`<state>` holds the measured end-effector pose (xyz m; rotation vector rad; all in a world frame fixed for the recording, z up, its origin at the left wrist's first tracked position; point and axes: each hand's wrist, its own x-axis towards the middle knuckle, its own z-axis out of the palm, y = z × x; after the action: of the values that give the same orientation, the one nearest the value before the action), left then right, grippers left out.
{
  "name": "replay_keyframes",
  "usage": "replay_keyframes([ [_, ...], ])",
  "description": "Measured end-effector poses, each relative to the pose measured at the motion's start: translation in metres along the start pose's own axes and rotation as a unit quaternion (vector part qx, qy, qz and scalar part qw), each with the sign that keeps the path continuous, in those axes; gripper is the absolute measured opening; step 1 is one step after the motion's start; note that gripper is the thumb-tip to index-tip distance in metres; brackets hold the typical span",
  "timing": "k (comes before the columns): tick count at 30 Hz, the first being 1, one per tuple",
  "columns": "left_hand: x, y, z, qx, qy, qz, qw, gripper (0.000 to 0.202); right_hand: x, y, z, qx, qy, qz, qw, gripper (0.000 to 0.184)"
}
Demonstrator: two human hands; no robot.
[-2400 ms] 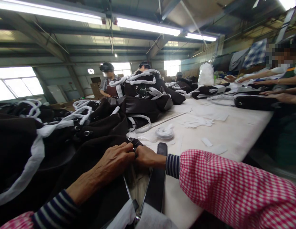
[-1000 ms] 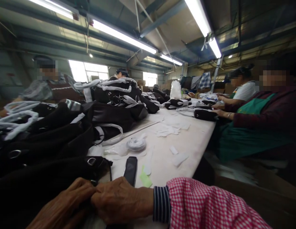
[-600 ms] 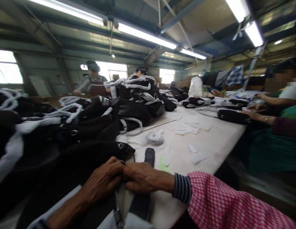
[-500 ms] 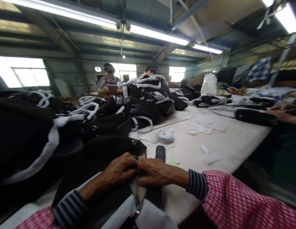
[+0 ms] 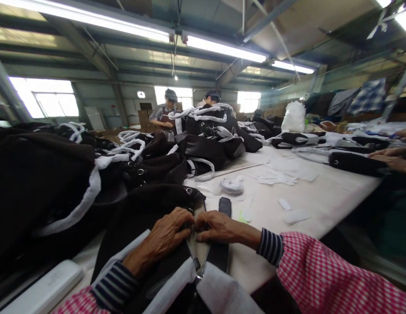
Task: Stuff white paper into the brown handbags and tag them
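Note:
A dark brown bag [image 5: 147, 209] lies in front of me on the pale table [image 5: 324, 196], its zip opening facing me. My left hand [image 5: 166, 233] has its fingers curled on the bag's edge by the opening. My right hand [image 5: 219, 226] is pinched on the same spot, fingertips meeting the left hand's. A metal zip [image 5: 197, 270] and white wrapping [image 5: 219, 292] hang below the hands. The bag's black strap [image 5: 222, 237] runs under my right hand.
A heap of dark bags with white-wrapped handles [image 5: 131, 152] fills the left and middle. A white roll [image 5: 232, 185] and paper scraps [image 5: 288, 209] lie on the table. Workers stand at the far end [image 5: 165, 113]; another person's hands [image 5: 389, 157] rest on a bag at right.
The view swung right and back to the left. My two hands stayed pinched together at the bag's opening, and the zip and white wrapping below them came into view.

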<state>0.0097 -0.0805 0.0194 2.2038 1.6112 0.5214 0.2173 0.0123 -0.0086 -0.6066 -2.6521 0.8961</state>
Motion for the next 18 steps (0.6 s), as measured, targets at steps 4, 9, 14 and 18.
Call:
replay_keyframes([
  [4, 0.000, 0.003, 0.000, 0.010, 0.004, -0.002, 1.000, 0.019, 0.011, 0.001, -0.003, 0.025, -0.014, 0.031, 0.999, 0.020],
  [9, 0.002, -0.004, 0.005, -0.001, 0.004, 0.011, 1.000, 0.016, 0.015, 0.004, 0.002, 0.088, -0.015, 0.054, 0.995, 0.020],
  [14, 0.009, -0.016, 0.009, -0.007, -0.033, 0.052, 0.998, 0.019, 0.006, 0.004, 0.012, 0.087, 0.043, 0.042, 0.994, 0.013],
  [18, 0.009, -0.016, 0.009, -0.020, -0.042, 0.044, 0.998, 0.019, 0.000, -0.003, 0.008, -0.026, 0.032, 0.006, 0.999, 0.017],
])
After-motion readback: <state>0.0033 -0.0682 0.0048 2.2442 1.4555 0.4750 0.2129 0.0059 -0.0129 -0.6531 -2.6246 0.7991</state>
